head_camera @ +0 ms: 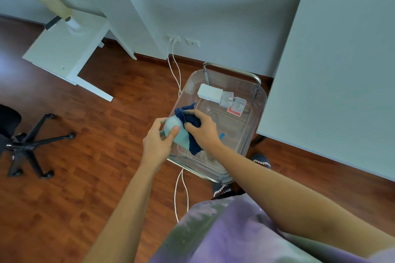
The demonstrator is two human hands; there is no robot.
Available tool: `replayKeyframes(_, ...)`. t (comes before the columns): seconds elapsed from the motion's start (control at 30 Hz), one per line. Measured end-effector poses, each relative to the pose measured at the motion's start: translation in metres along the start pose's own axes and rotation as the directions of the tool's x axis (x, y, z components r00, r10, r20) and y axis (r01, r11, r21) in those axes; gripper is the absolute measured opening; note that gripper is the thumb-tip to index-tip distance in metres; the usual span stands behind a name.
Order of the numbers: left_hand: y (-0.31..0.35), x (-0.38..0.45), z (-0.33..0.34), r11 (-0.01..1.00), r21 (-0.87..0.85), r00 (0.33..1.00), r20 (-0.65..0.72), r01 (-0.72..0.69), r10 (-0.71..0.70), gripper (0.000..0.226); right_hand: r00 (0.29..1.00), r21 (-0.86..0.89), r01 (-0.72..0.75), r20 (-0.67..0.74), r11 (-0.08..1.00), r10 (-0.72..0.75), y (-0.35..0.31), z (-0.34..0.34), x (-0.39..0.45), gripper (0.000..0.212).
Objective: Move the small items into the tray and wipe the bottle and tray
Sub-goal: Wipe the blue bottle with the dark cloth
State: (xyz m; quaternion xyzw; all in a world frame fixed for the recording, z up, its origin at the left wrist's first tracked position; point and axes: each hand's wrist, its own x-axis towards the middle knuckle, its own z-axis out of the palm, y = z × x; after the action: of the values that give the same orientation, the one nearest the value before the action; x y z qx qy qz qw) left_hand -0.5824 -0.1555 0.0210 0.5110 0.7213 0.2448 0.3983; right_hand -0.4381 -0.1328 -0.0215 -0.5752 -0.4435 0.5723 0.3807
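Note:
My left hand (157,145) grips a pale blue bottle (177,131), tilted over the near left edge of a clear plastic tray (259,100). My right hand (203,129) presses a dark blue cloth (189,118) against the bottle's side; part of the cloth hangs down below it. In the tray's far end lie a white box (209,92), a small clear case (227,97) and a second clear case with a red card under it (237,107). A small blue item (221,135) shows beside my right wrist.
The tray rests on a metal-framed cart (233,69) on a wooden floor. A white desk (333,83) stands to the right, a small white table (66,49) at the far left, an office chair base (27,141) at the left. White cables (176,70) run from wall sockets past the cart.

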Motion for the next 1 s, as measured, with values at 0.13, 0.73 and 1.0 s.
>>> replayKeyframes(0.13,-0.002,-0.005,0.001,1.000,0.011,0.999,-0.040,0.020,-0.019,0.033,0.999,0.036,0.020,-0.025,0.999,-0.020,0.005,0.006,-0.014,0.039)
replayKeyframes(0.73,-0.006,-0.003,-0.004,0.983,-0.117,0.990,0.015,0.138,-0.137,0.026,0.996,-0.028,-0.040,0.080,0.999,0.042,0.006,-0.013,0.008,0.029)
replayKeyframes(1.0,0.005,0.004,0.002,0.989,0.141,0.999,-0.025,0.039,-0.035,0.041,0.986,-0.128,-0.116,0.109,0.985,0.130,0.007,-0.013,0.019,0.027)
